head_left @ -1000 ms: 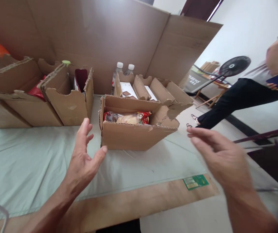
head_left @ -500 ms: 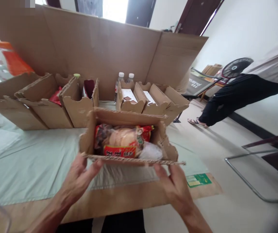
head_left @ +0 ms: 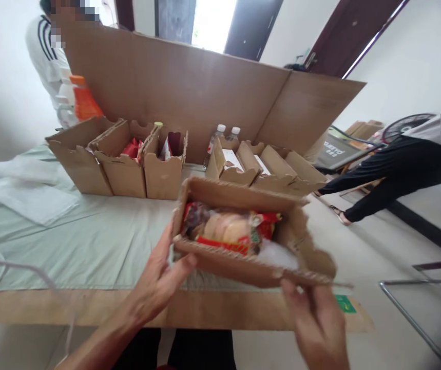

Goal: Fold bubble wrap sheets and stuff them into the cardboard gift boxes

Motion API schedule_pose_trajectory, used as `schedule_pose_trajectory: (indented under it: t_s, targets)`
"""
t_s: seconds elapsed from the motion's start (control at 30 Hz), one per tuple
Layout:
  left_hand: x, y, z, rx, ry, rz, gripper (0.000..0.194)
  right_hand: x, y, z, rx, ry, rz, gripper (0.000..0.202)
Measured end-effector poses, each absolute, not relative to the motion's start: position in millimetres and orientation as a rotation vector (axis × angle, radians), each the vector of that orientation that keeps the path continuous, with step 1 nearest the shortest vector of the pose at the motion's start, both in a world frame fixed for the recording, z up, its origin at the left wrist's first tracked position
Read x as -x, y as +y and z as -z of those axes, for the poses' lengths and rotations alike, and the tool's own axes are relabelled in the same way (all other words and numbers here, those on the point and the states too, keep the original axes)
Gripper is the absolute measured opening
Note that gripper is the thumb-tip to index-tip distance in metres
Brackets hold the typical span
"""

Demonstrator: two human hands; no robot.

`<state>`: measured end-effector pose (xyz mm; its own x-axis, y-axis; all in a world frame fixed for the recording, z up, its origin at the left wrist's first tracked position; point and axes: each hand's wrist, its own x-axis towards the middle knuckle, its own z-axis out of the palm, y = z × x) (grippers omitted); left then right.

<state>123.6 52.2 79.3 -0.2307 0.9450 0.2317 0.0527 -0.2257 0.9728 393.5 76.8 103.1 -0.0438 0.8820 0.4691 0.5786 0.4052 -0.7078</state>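
Between my two hands is an open cardboard box (head_left: 235, 272), tilted with its right end lower. My left hand (head_left: 166, 277) grips its near left corner, thumb on the near wall. At the right part of the near wall, my right hand (head_left: 312, 313) pinches the cardboard, slightly blurred. Inside lies a clear and red food packet (head_left: 224, 228) with pale round pieces showing. A white translucent bag (head_left: 277, 254) sits beside it at the right. The fingers beneath the box are hidden.
Several cardboard boxes (head_left: 126, 174) stand in two groups behind, some holding packets. Two plastic bottles (head_left: 220, 131) stand near a tall cardboard screen (head_left: 205, 87). Plastic sheets (head_left: 31, 190) and a white cable (head_left: 31, 267) lie left. One person (head_left: 46, 56) is behind the screen, another (head_left: 397, 164) at right.
The box has tilted, its right end dropping toward me, with both hands still on it. The view has shifted left, and the person at right has changed leg position.
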Motion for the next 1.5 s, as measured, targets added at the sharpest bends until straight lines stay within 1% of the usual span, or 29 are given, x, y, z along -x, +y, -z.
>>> schedule_pose_trajectory:
  t_s: [0.07, 0.13, 0.23, 0.33, 0.43, 0.5, 0.57, 0.63, 0.7, 0.8, 0.9, 1.0, 1.1, 1.3, 1.5]
  targets:
    - [-101, 37, -64, -1.212, 1.354, -1.62, 0.058, -377, 57, -86, 1.282, -1.728, -0.622, 0.06]
    - [-72, 41, -60, -1.154, 1.38, -1.718, 0.052, -348, 50, -73, 1.231, -1.704, -0.766, 0.067]
    - [-51, 79, -71, -1.179, 1.328, -1.758, 0.044, -320, 50, -56, 1.212, -1.622, -0.734, 0.071]
    - [-63, 117, -75, -1.241, 1.286, -1.706, 0.051, -333, 44, -32, 1.311, -1.567, -0.684, 0.07]
    - [-89, 129, -58, -1.207, 1.415, -1.734, 0.062, -366, 44, -13, 1.381, -1.53, -0.677, 0.067]
    - [-103, 124, -39, -1.175, 1.615, -1.767, 0.065, -383, 57, -11, 1.375, -1.513, -0.713, 0.074]
    - [-114, 114, -24, -1.206, 1.763, -1.755, 0.064, -390, 80, -16, 1.334, -1.533, -0.821, 0.081]
    - [-121, 106, -16, -1.28, 1.78, -1.714, 0.056, -388, 104, -23, 1.288, -1.599, -0.977, 0.075]
    - [-127, 103, -15, -1.34, 1.727, -1.671, 0.05, -380, 122, -28, 1.265, -1.675, -1.07, 0.062]
    - [-133, 102, -17, -1.408, 1.591, -1.593, 0.049, -365, 132, -31, 1.306, -1.678, -1.009, 0.05]
    - [-136, 101, -18, -1.475, 1.521, -1.516, 0.056, -354, 133, -29, 1.356, -1.629, -0.944, 0.042]
    - [-134, 99, -20, -1.527, 1.466, -1.447, 0.064, -346, 134, -27, 1.412, -1.62, -0.921, 0.046]
    - [-130, 98, -24, -1.558, 1.395, -1.396, 0.067, -339, 135, -25, 1.462, -1.628, -0.868, 0.052]
    - [-124, 101, -29, -1.484, 1.353, -1.379, 0.067, -330, 138, -30, 1.54, -1.688, -0.744, 0.05]
    - [-122, 108, -24, -1.355, 1.44, -1.386, 0.062, -317, 159, -46, 1.656, -1.79, -0.621, 0.056]
